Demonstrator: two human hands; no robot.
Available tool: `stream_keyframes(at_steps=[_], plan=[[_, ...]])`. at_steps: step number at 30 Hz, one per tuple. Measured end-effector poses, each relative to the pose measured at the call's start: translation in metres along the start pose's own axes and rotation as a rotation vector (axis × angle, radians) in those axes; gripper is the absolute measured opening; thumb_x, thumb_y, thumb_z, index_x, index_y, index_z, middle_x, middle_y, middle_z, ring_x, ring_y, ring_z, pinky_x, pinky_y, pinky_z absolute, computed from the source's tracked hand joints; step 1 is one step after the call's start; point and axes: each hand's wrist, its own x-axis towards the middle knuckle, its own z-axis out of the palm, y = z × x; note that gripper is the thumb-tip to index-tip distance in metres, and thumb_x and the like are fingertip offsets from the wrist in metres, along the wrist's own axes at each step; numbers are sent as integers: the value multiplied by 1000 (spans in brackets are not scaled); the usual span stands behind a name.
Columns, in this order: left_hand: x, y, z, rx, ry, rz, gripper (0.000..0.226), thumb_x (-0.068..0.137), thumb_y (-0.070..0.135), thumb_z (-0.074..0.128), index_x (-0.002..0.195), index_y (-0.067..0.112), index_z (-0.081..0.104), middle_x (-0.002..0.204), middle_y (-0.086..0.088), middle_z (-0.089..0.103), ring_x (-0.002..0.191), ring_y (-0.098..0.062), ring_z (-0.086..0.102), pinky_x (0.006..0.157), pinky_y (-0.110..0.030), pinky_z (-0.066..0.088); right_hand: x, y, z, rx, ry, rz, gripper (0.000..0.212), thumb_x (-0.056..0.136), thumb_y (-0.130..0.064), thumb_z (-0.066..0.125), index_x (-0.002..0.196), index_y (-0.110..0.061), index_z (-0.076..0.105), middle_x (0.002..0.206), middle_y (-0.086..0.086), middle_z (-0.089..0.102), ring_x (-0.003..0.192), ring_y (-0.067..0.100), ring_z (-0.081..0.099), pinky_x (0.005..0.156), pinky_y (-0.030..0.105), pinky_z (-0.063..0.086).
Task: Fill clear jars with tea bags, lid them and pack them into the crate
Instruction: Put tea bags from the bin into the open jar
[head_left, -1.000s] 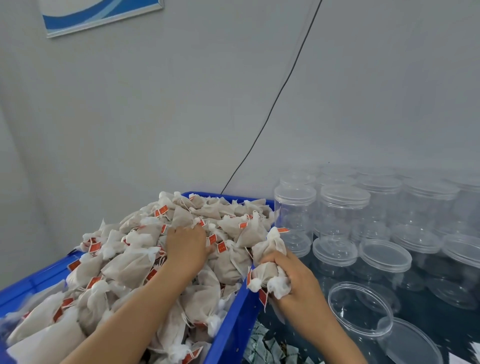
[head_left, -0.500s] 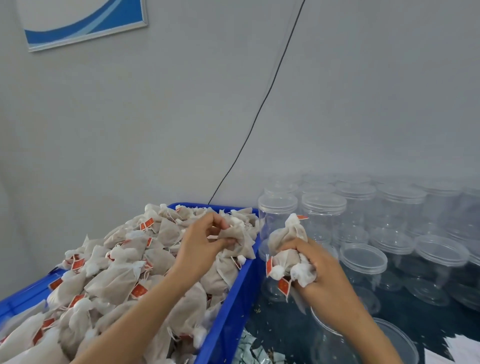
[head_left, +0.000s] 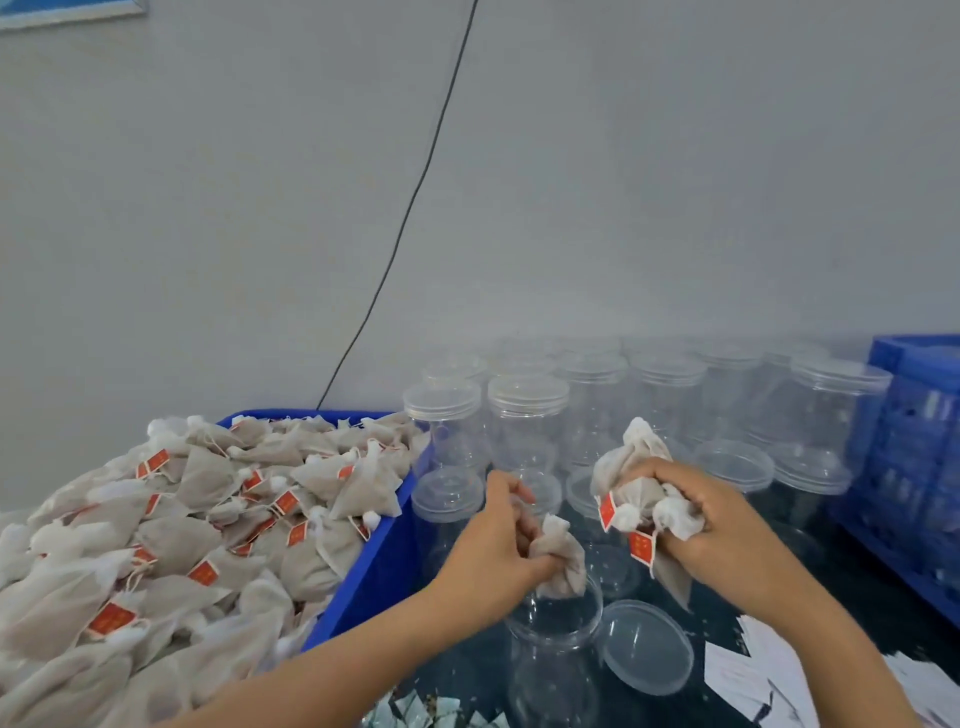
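- Filling is the step in hand: the open clear plastic jar (head_left: 553, 631) stands at the near edge of the dark table (head_left: 857, 597), and everything below is placed from it.
- Far left of the jar, the blue plastic bin (head_left: 374, 566) is heaped over its rim with beige mesh tea bags (head_left: 208, 514) carrying red tags.
- Just above the jar's mouth, the left hand (head_left: 498, 551) has its fingers (head_left: 519, 525) curled round a single beige tea bag (head_left: 563, 558), whose lower end hangs at the rim.
- Just right of the jar lies its loose clear round lid (head_left: 647, 644), flat on the table.
- Above and to the right of the jar, the right hand (head_left: 711, 530) clenches a bunch of tea bags (head_left: 636, 493), red tags dangling.
- Behind the jar, rows of empty lidded clear jars (head_left: 527, 415) stand against the wall.
- Far right of the jar, a blue slatted crate (head_left: 914, 467) waits; what it holds is too blurred to tell.
- Next, I judge, the left hand should let its bag fall inside, then the right should feed in its bunch, keeping strings and tags clear of the rim.
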Motion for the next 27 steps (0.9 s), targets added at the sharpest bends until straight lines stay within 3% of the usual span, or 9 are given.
stream_keyframes(at_steps=[3, 5, 11, 13, 16, 19, 21, 24, 27], plan=[[1, -1, 12, 307, -18, 130, 45, 80, 19, 65, 114, 32, 40, 77, 11, 52, 73, -6, 53, 70, -22, 44, 0, 7, -4, 28, -39, 32, 41, 81, 3, 64, 86, -38, 67, 87, -19, 67, 79, 0, 64, 62, 7, 47], [0, 0, 12, 499, 28, 234, 30, 80, 28, 63, 107, 31, 51, 79, 18, 50, 81, -5, 51, 84, -22, 37, 0, 10, -6, 27, -101, 38, 39, 82, 1, 64, 90, -37, 68, 91, -18, 68, 82, -1, 63, 66, 7, 47], [-5, -9, 4, 590, -84, 282, 22, 78, 42, 58, 98, 32, 56, 100, 20, 59, 99, 2, 46, 91, -20, 25, 1, 11, -1, 39, -241, 8, 28, 74, -13, 59, 92, -32, 68, 89, -13, 68, 81, 0, 62, 70, 10, 45], [-6, -7, 2, 510, -90, 262, 28, 76, 36, 50, 101, 29, 60, 101, 20, 61, 99, 3, 49, 94, -20, 29, 2, 14, 2, 48, -265, -2, 29, 80, -5, 61, 92, -31, 68, 88, -12, 68, 80, 0, 62, 69, 10, 45], [-5, 0, -2, 33, 60, 103, 17, 93, 21, 54, 109, 22, 61, 104, 9, 66, 101, -6, 60, 92, -21, 47, 2, 14, 6, 46, -331, -11, 28, 80, -4, 60, 95, -26, 68, 94, -8, 68, 87, 6, 64, 74, 12, 48], [-1, 8, -4, -295, 51, 48, 21, 96, 22, 53, 114, 21, 63, 109, 4, 68, 103, -10, 63, 89, -20, 51, 3, 10, 14, 42, -420, -29, 26, 81, -10, 61, 101, -26, 67, 102, -7, 68, 95, 11, 64, 82, 19, 51], [-1, 10, -2, -341, 26, 57, 22, 94, 21, 56, 114, 19, 64, 111, 1, 69, 102, -10, 65, 88, -21, 52, 3, 8, 23, 44, -462, -37, 23, 84, -11, 59, 101, -25, 66, 104, -7, 67, 97, 12, 64, 88, 26, 52], [-2, 8, 1, -313, 98, 70, 11, 89, 15, 65, 99, 20, 68, 99, 0, 71, 94, -12, 67, 83, -21, 54, 3, 8, 31, 27, -462, -26, 16, 87, -8, 60, 98, -18, 66, 98, -1, 67, 93, 18, 63, 89, 39, 52], [0, 4, -3, -259, 218, 80, 6, 87, 16, 67, 91, 20, 69, 89, 1, 72, 89, -16, 68, 82, -26, 56, 4, 8, 29, 29, -418, 10, 24, 83, -4, 60, 93, -26, 67, 92, -4, 69, 87, 14, 66, 84, 35, 53]])
